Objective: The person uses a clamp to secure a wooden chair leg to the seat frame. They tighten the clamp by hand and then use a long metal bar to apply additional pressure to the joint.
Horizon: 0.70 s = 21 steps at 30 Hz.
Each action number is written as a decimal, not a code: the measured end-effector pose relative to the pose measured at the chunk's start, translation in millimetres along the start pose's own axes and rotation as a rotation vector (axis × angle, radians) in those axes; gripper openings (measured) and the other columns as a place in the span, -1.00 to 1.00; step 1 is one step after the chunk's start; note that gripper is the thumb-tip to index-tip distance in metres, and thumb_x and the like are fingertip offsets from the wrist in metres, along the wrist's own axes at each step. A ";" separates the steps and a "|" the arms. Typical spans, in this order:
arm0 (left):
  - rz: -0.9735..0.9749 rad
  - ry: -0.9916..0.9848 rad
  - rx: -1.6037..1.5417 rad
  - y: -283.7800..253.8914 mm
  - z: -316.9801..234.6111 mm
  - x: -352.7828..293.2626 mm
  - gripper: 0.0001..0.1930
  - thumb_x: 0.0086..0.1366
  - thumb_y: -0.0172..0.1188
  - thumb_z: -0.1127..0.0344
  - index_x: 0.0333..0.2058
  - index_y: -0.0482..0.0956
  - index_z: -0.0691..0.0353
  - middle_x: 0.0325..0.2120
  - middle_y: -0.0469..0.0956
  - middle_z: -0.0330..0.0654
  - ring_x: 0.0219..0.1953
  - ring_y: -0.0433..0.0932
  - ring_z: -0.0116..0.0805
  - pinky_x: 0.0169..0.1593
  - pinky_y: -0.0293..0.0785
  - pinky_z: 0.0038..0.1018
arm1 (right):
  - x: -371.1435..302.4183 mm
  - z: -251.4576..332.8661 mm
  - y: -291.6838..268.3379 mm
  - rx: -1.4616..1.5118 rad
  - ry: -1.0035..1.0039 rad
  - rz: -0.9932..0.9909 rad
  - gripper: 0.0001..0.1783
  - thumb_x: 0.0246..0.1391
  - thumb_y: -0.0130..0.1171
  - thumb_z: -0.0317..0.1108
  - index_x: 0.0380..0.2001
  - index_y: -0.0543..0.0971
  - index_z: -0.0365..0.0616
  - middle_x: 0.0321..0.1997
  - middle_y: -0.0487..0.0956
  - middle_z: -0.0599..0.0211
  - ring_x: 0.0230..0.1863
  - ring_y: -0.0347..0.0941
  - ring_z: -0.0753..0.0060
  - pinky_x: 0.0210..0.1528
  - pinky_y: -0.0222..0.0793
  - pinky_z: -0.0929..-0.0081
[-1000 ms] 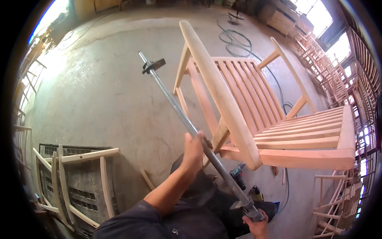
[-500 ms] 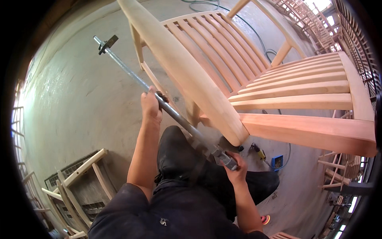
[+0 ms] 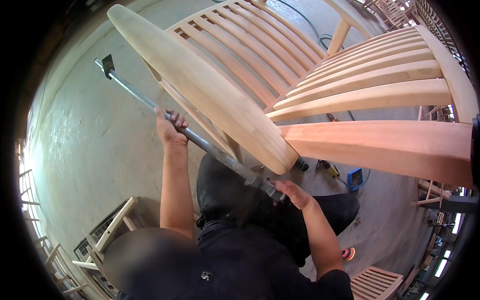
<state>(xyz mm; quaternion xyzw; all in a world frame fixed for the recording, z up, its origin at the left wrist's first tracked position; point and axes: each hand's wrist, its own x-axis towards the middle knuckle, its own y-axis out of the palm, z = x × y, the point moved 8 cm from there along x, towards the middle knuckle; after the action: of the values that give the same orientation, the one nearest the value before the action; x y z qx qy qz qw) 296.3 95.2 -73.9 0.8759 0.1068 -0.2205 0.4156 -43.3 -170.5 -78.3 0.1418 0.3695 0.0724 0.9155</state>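
A long metal pipe clamp (image 3: 215,151) slants across in front of me, along the near side of a pale wooden slatted chair (image 3: 210,100). Partway up the pipe, my left hand (image 3: 172,129) is closed round it, fingers curled over the far side. My right hand (image 3: 296,194) grips the screw end of the clamp above my lap; its fingertips are partly hidden. At the upper left end of the pipe sits a dark jaw (image 3: 108,66). The chair's broad armrest (image 3: 200,90) lies just beyond the pipe, and I see no jaw touching the wood.
On the floor right of my knees lie a yellow and black power tool (image 3: 329,169) and a blue box (image 3: 355,179). A red sanding disc (image 3: 349,253) and a slatted wooden piece (image 3: 375,282) are at lower right. Wooden frames (image 3: 116,225) stand at lower left. A green hose (image 3: 305,22) runs behind the chair.
The clamp and both my hands have shifted left and slightly up in view. The chair also appears further left and larger. Both hands keep hold of the clamp.
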 end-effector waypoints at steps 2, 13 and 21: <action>-0.071 0.033 0.100 -9.4 -1.5 -0.7 -0.60 0.50 -0.04 -0.14 -0.32 0.31 0.08 -0.62 0.24 -0.32 -0.68 0.21 -0.45 -0.58 0.21 -0.45 | -10.1 46.3 7.5 -0.552 -0.174 -0.271 -0.19 0.06 0.30 0.18 0.16 0.48 -0.28 0.01 0.63 0.14 0.03 0.57 0.12 0.11 0.46 0.24; -0.113 0.199 0.321 22.4 -10.9 31.9 -0.70 0.53 -0.10 0.11 -0.29 0.30 0.25 -0.57 0.34 -0.20 -0.63 0.39 -0.36 -0.54 0.39 -0.34 | -6.1 101.1 19.2 -1.109 -0.506 -0.719 -0.12 -0.24 0.45 0.20 0.03 0.48 -0.23 -0.06 0.63 -0.01 0.01 0.56 -0.06 0.04 0.49 0.13; -0.180 0.206 0.324 13.2 -2.3 60.6 -0.69 0.53 -0.11 0.08 -0.34 0.32 0.17 -0.66 0.30 -0.25 -0.71 0.33 -0.38 -0.65 0.32 -0.39 | 10.6 119.8 49.1 -1.196 -0.436 -0.801 -0.07 -0.24 0.46 0.15 0.16 0.46 -0.16 0.14 0.52 -0.08 0.22 0.41 -0.10 0.18 0.39 0.07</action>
<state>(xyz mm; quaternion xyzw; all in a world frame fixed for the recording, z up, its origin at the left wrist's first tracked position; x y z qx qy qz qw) 355.2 88.9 -92.4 0.9362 0.1897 -0.1800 0.2349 46.4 -146.1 12.4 -0.5139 0.1007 -0.1078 0.8451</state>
